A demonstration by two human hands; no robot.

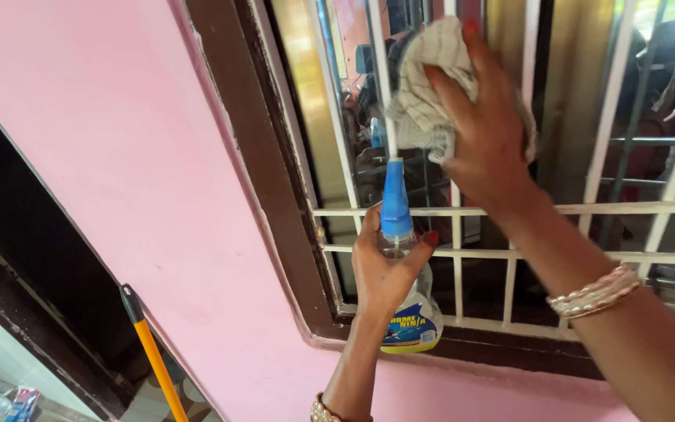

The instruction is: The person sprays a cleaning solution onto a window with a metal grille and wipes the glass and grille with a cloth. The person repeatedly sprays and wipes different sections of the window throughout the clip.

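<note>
Broom handle (pixel 152 355) cut off below

**Pink wall and barred window**

A pink wall (pixel 119 156) is seen left of and below a dark brown window frame (pixel 251 156). Inside the frame, white bars (pixel 634 209) are crossed over reflective glass (pixel 314 101). A dark doorway (pixel 9 234) is set far left of the frame, with a yellow broom handle (pixel 158 367) leaned below it.

The cloth (pixel 423 86) is soft, checked woven fabric. The bottle (pixel 408 312) is clear glossy plastic with a smooth blue plastic nozzle (pixel 395 205). The grille (pixel 509 209) is white-painted metal, the frame (pixel 267 180) dark wood, the wall (pixel 119 156) matt pink plaster.
</note>
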